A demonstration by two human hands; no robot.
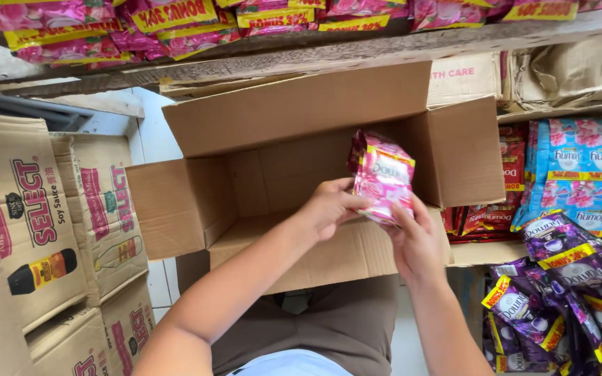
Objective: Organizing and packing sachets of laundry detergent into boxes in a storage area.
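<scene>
1. Pink sachet strip (pixel 382 177) sits upright above the open cardboard box (pixel 301 167), held between both hands.
2. The left hand (pixel 330 206) pinches the strip's lower left edge, fingers curled around it.
3. The right hand (pixel 416 244) grips the strip's lower right side from beneath, thumb against its front.
4. The box rests over the person's lap, all four flaps spread outward; its inside looks bare.
5. Purple sachet packs (pixel 566 292) lie heaped to the right, just beside the right forearm.
6. Blue-and-pink sachet packs (pixel 587 174) are stacked above them.
7. Printed cardboard cartons (pixel 43 230) stand stacked to the left.
8. More pink packs (pixel 175 21) line the wooden shelf (pixel 357 52) overhead.
</scene>
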